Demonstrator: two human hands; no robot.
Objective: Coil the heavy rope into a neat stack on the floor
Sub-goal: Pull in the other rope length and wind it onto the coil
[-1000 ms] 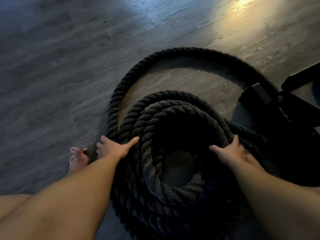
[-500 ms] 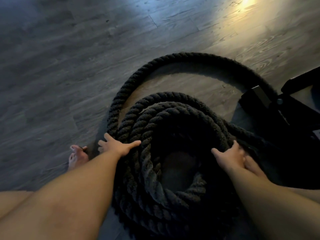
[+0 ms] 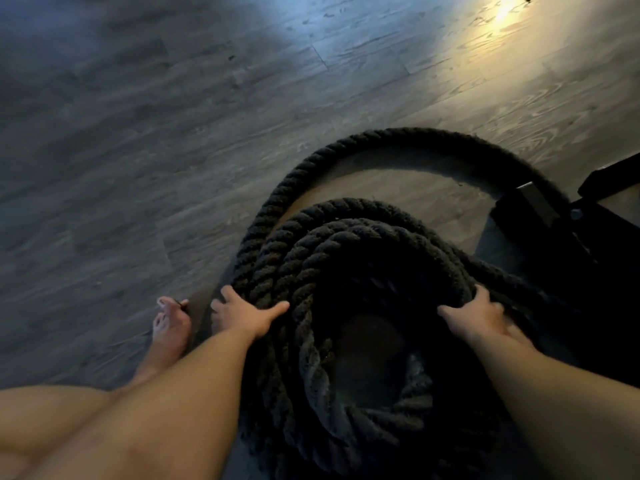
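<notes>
A thick black twisted rope (image 3: pixel 346 233) lies on the floor in a round stack of several turns with a hollow middle. One wide loose loop (image 3: pixel 398 136) arcs out beyond the stack and runs back to its right side. My left hand (image 3: pixel 242 315) rests on the left rim of the stack, fingers spread and thumb stretched along the top turn. My right hand (image 3: pixel 479 317) lies on the right rim, thumb pointing inward and fingers curled over the top turn.
Grey wood-plank floor (image 3: pixel 173 150) spreads to the left and far side. A black metal frame base (image 3: pixel 554 220) sits close to the right of the stack, touching the loose loop. My bare foot (image 3: pixel 171 327) stands just left of the rope.
Both hands have stayed on the rims of the stack. My right hand's fingers have curled further over the top turn. The loose loop sits slightly closer to the stack.
</notes>
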